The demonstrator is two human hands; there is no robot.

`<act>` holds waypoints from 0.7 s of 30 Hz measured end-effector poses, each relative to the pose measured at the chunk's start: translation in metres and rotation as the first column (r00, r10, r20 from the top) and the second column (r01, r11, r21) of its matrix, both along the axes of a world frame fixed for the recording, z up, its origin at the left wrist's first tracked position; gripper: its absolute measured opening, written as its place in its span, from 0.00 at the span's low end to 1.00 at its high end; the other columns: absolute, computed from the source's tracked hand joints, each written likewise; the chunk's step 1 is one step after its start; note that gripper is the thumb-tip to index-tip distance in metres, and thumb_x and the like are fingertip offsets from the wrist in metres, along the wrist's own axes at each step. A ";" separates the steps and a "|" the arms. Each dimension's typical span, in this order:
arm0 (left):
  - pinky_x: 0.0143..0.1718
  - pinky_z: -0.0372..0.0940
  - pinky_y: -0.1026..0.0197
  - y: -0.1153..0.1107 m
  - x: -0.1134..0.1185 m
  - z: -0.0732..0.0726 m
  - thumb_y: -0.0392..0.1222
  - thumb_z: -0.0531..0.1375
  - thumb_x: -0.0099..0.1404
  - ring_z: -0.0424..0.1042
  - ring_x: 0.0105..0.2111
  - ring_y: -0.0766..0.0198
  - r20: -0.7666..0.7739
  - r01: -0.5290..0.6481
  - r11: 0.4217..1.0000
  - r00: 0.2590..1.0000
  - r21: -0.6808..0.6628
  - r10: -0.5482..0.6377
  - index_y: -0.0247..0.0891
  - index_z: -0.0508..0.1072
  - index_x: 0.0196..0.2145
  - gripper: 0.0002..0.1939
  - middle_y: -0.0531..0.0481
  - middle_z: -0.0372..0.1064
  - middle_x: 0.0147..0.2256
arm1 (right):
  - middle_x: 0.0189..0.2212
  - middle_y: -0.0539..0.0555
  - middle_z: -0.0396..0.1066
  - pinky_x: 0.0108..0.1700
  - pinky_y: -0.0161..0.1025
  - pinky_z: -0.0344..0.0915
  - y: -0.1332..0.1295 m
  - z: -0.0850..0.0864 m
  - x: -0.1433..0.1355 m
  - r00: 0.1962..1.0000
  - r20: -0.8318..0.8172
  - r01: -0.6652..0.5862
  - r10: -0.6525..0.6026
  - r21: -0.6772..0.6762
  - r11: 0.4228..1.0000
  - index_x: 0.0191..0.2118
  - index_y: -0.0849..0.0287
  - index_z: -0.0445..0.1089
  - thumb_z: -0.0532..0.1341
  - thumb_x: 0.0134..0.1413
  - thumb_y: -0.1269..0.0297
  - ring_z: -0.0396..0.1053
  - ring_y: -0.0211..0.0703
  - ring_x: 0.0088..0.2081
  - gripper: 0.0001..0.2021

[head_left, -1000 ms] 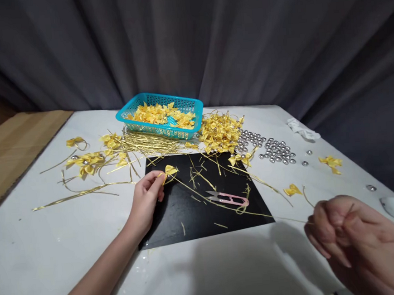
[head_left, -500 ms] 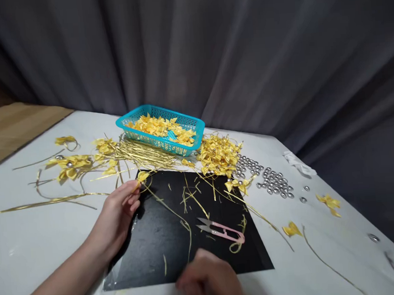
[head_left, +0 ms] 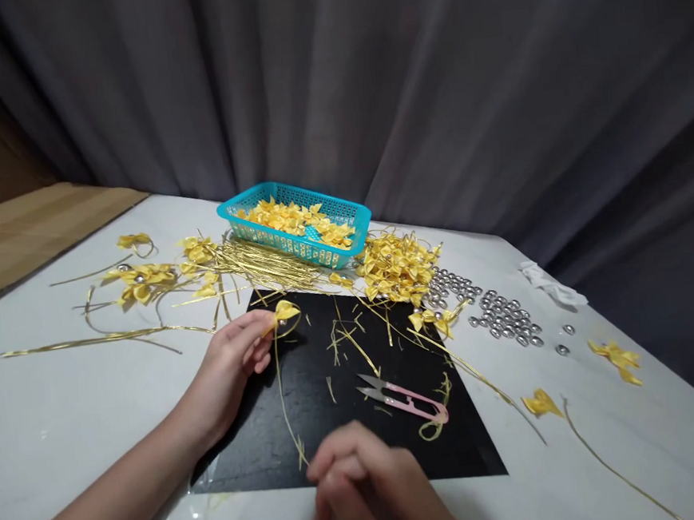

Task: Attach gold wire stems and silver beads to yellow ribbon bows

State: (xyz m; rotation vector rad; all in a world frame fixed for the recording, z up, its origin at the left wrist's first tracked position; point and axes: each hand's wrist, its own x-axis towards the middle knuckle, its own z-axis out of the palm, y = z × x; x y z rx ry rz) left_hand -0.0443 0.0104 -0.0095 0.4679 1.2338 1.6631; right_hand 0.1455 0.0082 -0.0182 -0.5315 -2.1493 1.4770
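My left hand [head_left: 243,356] pinches a yellow ribbon bow [head_left: 285,311] over the upper left of the black mat [head_left: 308,375]. A shiny bead shows beneath the bow, and a thin gold cord [head_left: 282,393] hangs from it toward the front of the mat. The cord's far end meets the fingertips of my right hand [head_left: 370,482], which is closed on it at the mat's front edge; part of those fingers is hidden. Pink-handled thread snips [head_left: 402,396] lie on the mat with blades apart, among short cord scraps [head_left: 335,345].
A blue basket [head_left: 298,246] of yellow bows stands at the back, with a bundle of gold cords [head_left: 266,264] before it. Finished-looking bows [head_left: 399,268] are heaped beside silver beads [head_left: 508,319]. More bows [head_left: 141,282] lie left. A crumpled white piece [head_left: 553,284] sits right.
The view has shifted, so the table items appear farther right. My left hand and bow appear over the mat instead of at its edge. The cord now hangs more steeply toward my right hand.
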 end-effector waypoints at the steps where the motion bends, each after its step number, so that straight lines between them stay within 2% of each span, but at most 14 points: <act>1: 0.15 0.50 0.74 -0.002 0.004 -0.001 0.42 0.64 0.51 0.48 0.17 0.75 -0.023 0.053 0.999 0.998 -0.004 -0.053 0.35 0.67 0.22 0.10 0.60 0.50 0.17 | 0.22 0.51 0.72 0.22 0.26 0.58 0.003 -0.002 -0.004 0.995 -0.016 0.104 -0.103 0.040 0.994 0.38 0.61 0.64 0.49 0.61 0.64 0.66 0.31 0.21 0.09; 3: 0.15 0.49 0.74 -0.006 0.012 -0.002 0.44 0.63 0.54 0.48 0.17 0.75 -0.068 0.165 0.986 0.984 -0.013 -0.166 0.35 0.68 0.24 0.10 0.60 0.50 0.16 | 0.24 0.51 0.73 0.22 0.26 0.58 0.009 0.001 -0.008 0.955 -0.049 0.296 -0.293 0.110 0.949 0.36 0.60 0.63 0.50 0.59 0.68 0.66 0.31 0.21 0.06; 6: 0.15 0.48 0.73 -0.011 0.021 -0.002 0.45 0.61 0.57 0.48 0.16 0.75 -0.161 0.300 0.953 0.940 -0.037 -0.302 0.36 0.69 0.24 0.10 0.61 0.50 0.16 | 0.20 0.48 0.69 0.19 0.26 0.54 0.015 0.011 -0.005 0.905 -0.070 0.424 -0.419 0.222 0.878 0.32 0.60 0.64 0.53 0.57 0.71 0.60 0.28 0.17 0.05; 9: 0.15 0.47 0.73 -0.014 0.026 -0.002 0.45 0.60 0.58 0.49 0.15 0.75 -0.218 0.369 0.927 0.901 -0.070 -0.376 0.37 0.69 0.24 0.11 0.61 0.51 0.15 | 0.15 0.43 0.55 0.19 0.27 0.52 0.017 0.016 0.000 0.902 -0.103 0.424 -0.420 0.395 0.815 0.31 0.61 0.65 0.54 0.55 0.74 0.53 0.27 0.15 0.05; 12: 0.14 0.46 0.73 -0.014 0.027 -0.002 0.45 0.60 0.58 0.49 0.14 0.75 -0.212 0.403 0.912 0.887 -0.078 -0.411 0.37 0.69 0.23 0.11 0.61 0.51 0.15 | 0.15 0.41 0.47 0.21 0.28 0.50 0.019 0.015 0.000 0.915 -0.119 0.392 -0.385 0.480 0.785 0.31 0.61 0.63 0.54 0.54 0.76 0.49 0.27 0.15 0.05; 16: 0.13 0.47 0.73 -0.014 0.027 -0.001 0.45 0.60 0.57 0.49 0.14 0.76 -0.167 0.442 0.893 0.878 -0.079 -0.449 0.37 0.68 0.22 0.11 0.61 0.52 0.15 | 0.15 0.41 0.45 0.22 0.27 0.50 0.019 0.014 0.001 0.916 -0.117 0.387 -0.383 0.502 0.773 0.29 0.62 0.62 0.54 0.53 0.78 0.48 0.25 0.16 0.06; 21: 0.13 0.47 0.74 -0.013 0.028 0.000 0.44 0.60 0.57 0.49 0.14 0.76 -0.142 0.442 0.892 0.881 -0.092 -0.451 0.37 0.69 0.22 0.11 0.61 0.52 0.15 | 0.16 0.41 0.48 0.21 0.26 0.49 0.019 0.016 0.005 0.909 -0.112 0.398 -0.401 0.510 0.762 0.29 0.61 0.61 0.54 0.52 0.78 0.48 0.25 0.17 0.06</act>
